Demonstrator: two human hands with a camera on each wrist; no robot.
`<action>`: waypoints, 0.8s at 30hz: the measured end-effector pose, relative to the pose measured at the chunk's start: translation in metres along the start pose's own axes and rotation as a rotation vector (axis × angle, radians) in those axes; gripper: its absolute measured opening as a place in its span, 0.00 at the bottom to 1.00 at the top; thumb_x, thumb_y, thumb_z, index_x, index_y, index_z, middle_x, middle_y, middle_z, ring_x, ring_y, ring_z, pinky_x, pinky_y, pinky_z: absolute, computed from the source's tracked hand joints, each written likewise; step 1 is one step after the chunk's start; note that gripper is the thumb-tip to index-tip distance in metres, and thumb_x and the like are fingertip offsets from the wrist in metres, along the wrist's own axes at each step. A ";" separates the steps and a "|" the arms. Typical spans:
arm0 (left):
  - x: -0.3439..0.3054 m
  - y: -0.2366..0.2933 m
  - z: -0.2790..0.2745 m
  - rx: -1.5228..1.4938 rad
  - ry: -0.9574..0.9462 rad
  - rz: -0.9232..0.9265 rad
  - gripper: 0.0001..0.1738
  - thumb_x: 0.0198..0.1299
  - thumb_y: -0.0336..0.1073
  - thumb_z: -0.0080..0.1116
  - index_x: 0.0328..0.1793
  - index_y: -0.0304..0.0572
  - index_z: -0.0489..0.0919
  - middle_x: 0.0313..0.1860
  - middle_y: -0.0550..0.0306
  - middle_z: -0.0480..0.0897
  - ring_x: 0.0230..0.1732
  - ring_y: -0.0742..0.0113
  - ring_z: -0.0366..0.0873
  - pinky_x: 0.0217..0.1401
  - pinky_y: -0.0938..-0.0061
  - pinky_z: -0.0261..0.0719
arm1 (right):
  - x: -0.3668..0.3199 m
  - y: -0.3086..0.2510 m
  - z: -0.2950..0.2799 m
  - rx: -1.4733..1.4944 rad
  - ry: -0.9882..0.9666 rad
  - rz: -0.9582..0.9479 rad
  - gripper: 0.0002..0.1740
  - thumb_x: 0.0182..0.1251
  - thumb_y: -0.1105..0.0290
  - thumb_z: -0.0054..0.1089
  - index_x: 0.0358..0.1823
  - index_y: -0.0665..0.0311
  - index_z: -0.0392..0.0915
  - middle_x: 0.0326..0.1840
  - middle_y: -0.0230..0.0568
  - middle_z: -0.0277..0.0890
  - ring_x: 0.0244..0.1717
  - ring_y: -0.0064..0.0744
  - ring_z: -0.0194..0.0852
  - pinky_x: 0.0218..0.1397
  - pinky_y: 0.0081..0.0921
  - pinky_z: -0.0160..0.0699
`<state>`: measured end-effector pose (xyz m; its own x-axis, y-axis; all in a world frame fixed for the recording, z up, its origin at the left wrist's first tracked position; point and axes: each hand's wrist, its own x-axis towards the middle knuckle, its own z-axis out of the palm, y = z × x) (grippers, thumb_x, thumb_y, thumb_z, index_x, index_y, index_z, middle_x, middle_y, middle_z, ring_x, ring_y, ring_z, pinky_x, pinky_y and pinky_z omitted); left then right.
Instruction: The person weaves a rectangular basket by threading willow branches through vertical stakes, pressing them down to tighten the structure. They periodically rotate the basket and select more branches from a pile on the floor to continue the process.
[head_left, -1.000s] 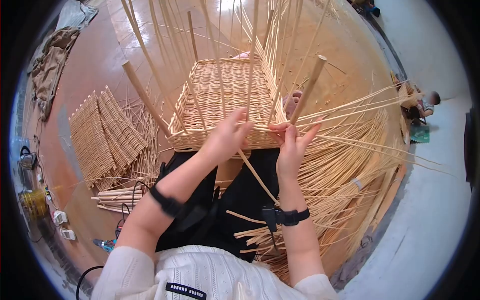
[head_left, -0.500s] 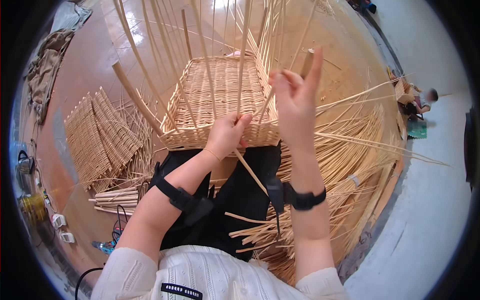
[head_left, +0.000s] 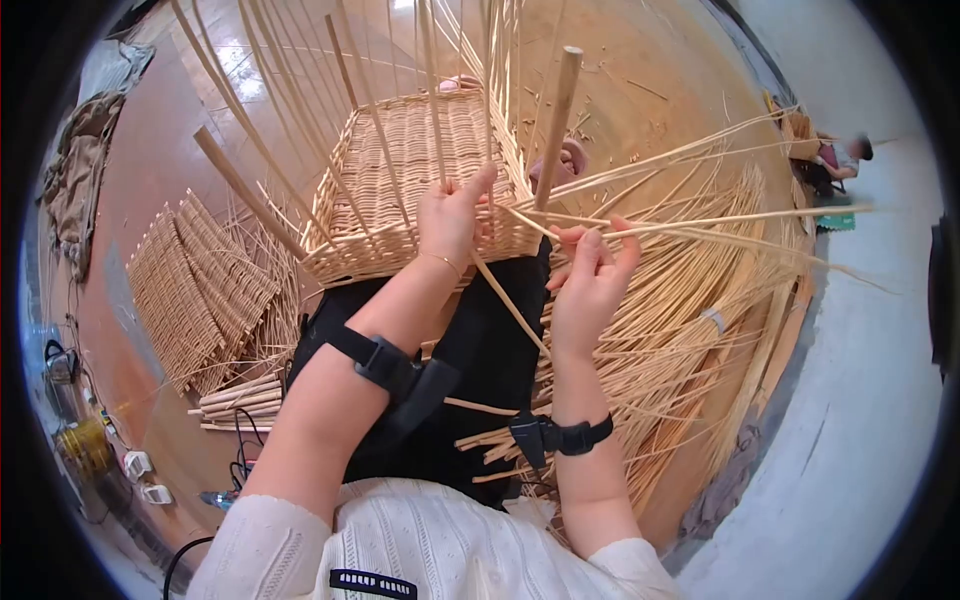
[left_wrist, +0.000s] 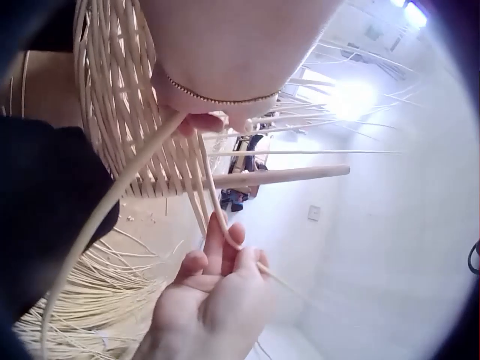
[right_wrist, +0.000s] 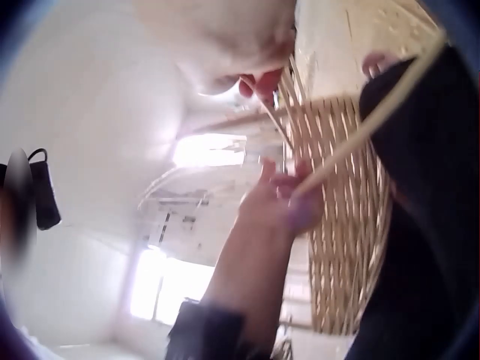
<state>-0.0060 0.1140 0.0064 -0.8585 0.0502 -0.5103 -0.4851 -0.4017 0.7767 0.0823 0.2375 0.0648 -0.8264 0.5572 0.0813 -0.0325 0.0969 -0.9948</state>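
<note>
A half-woven wicker basket [head_left: 395, 135] stands in front of the person, with upright stakes and thick corner posts rising from its rim. At the middle of the near wall the left hand [head_left: 447, 220] grips the woven edge, thumb upward. Below that hand a loose rod [head_left: 508, 305] slants down across the lap. Off the basket's right corner, the right hand [head_left: 590, 285] pinches a thin wicker rod [head_left: 532, 221] that runs out from the wall. In the left wrist view this rod bends over the fingers of the right hand [left_wrist: 217, 292].
A large bundle of rods [head_left: 670, 300] lies on the floor at right. Woven panels [head_left: 200, 290] and short sticks [head_left: 240, 402] lie at left. The near-right corner post [head_left: 558, 130] rises beside the right hand. Another person [head_left: 845, 160] sits far right.
The right hand went from the basket's corner up beside the post, then down to the right, where it pulls a rod outward. The left hand settled on the near wall. The basket shifted up-left in view.
</note>
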 end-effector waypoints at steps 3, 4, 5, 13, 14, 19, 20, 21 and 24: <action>-0.011 0.011 -0.013 0.150 -0.147 -0.007 0.22 0.64 0.51 0.65 0.46 0.40 0.73 0.46 0.53 0.80 0.23 0.72 0.80 0.31 0.76 0.82 | 0.020 0.014 -0.020 0.156 0.014 0.104 0.21 0.80 0.66 0.45 0.68 0.64 0.56 0.42 0.45 0.79 0.41 0.28 0.83 0.22 0.17 0.75; -0.028 0.019 -0.023 0.186 -0.163 0.070 0.21 0.65 0.48 0.63 0.51 0.39 0.73 0.49 0.52 0.79 0.29 0.70 0.81 0.36 0.74 0.83 | 0.024 0.016 -0.030 0.265 -0.034 0.156 0.22 0.80 0.65 0.46 0.69 0.66 0.56 0.44 0.46 0.80 0.41 0.28 0.83 0.23 0.17 0.76; -0.046 0.026 -0.037 0.223 -0.178 0.141 0.22 0.66 0.46 0.62 0.57 0.38 0.74 0.51 0.51 0.79 0.35 0.68 0.83 0.42 0.72 0.84 | 0.021 0.019 -0.044 0.278 -0.044 0.213 0.19 0.79 0.64 0.48 0.63 0.68 0.66 0.43 0.44 0.81 0.40 0.27 0.84 0.30 0.19 0.81; -0.040 0.029 -0.242 0.487 0.141 0.217 0.22 0.68 0.38 0.58 0.64 0.35 0.73 0.37 0.62 0.76 0.30 0.78 0.71 0.36 0.80 0.76 | -0.105 0.045 -0.135 -0.274 -0.185 0.352 0.18 0.77 0.60 0.53 0.42 0.70 0.82 0.35 0.35 0.82 0.38 0.20 0.78 0.46 0.21 0.77; -0.037 0.036 -0.239 0.483 -0.007 0.186 0.25 0.68 0.38 0.58 0.68 0.35 0.72 0.36 0.62 0.76 0.31 0.77 0.72 0.38 0.79 0.77 | -0.118 0.050 -0.133 -0.246 -0.179 0.428 0.19 0.77 0.59 0.53 0.43 0.70 0.82 0.35 0.35 0.82 0.37 0.20 0.77 0.46 0.21 0.76; -0.034 0.040 -0.231 0.653 -0.375 -0.015 0.26 0.69 0.37 0.57 0.70 0.34 0.70 0.37 0.60 0.79 0.37 0.74 0.77 0.44 0.75 0.78 | -0.144 0.083 -0.131 -0.210 -0.087 0.618 0.25 0.77 0.52 0.51 0.45 0.71 0.82 0.34 0.36 0.80 0.36 0.24 0.78 0.41 0.21 0.77; -0.038 0.037 -0.222 0.698 -0.427 0.040 0.24 0.70 0.36 0.57 0.68 0.33 0.72 0.37 0.59 0.80 0.38 0.72 0.78 0.46 0.74 0.79 | -0.134 0.075 -0.130 -0.158 -0.066 0.709 0.27 0.77 0.50 0.51 0.45 0.72 0.82 0.31 0.36 0.78 0.34 0.23 0.77 0.38 0.20 0.77; -0.034 0.028 -0.220 0.746 -0.404 0.090 0.23 0.70 0.36 0.55 0.67 0.32 0.71 0.40 0.57 0.81 0.39 0.70 0.79 0.46 0.73 0.79 | -0.127 0.076 -0.136 -0.035 -0.093 0.844 0.30 0.76 0.46 0.51 0.50 0.72 0.79 0.33 0.37 0.77 0.33 0.24 0.76 0.34 0.20 0.77; -0.027 0.006 -0.203 0.749 -0.424 0.234 0.16 0.71 0.32 0.53 0.60 0.30 0.74 0.36 0.56 0.81 0.37 0.71 0.79 0.44 0.75 0.78 | -0.125 0.108 -0.148 0.719 0.028 1.093 0.23 0.73 0.50 0.57 0.50 0.66 0.73 0.42 0.41 0.78 0.33 0.28 0.78 0.34 0.25 0.83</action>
<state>0.0477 -0.0753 -0.0497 -0.8666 0.4353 -0.2439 -0.1430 0.2515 0.9572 0.2649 0.3004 -0.0436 -0.6052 0.0849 -0.7915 0.3451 -0.8680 -0.3570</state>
